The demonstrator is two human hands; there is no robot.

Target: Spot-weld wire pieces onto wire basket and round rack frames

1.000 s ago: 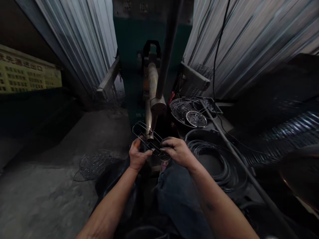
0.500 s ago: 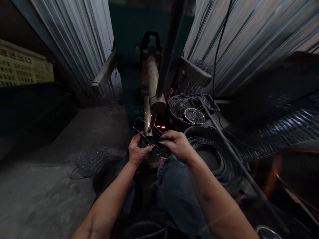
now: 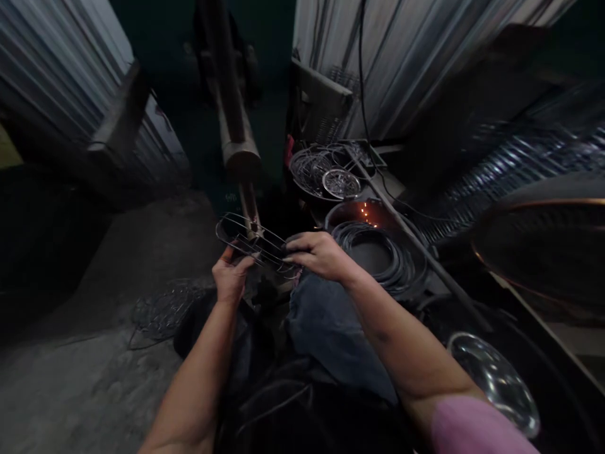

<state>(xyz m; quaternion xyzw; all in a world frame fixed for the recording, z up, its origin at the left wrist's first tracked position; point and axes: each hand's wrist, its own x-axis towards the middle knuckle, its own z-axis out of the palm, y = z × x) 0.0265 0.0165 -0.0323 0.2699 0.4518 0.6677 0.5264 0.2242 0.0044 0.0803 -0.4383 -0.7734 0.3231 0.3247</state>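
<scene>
Between my hands is a wire frame (image 3: pixel 230 216) of thin bent metal rods, its rounded end at the left. My left hand (image 3: pixel 230 275) grips its near left side, thumb against the wire. My right hand (image 3: pixel 316 253) pinches its right side, fingers and thumb closed on the rods. The frame lies at the lower electrode (image 3: pixel 253 228) of a spot welder, whose thick upper arm (image 3: pixel 239 154) hangs just above. Exactly where the wires touch the electrode is too dark to make out.
To the right, a coil of wire (image 3: pixel 397 268) lies in a round tub. Behind it sits a basin with looped wires (image 3: pixel 307 165) and a small round dish (image 3: pixel 341 183). A long bar (image 3: pixel 416 249) slants past. Tangled wire (image 3: pixel 163 309) lies on the floor left; a shiny lid-like disc (image 3: pixel 494 381) lies lower right.
My view has swung right, so the welder appears further left. Sparks that flew beside the electrode now glow over the coil tub. Both hands still hold the wire frame.
</scene>
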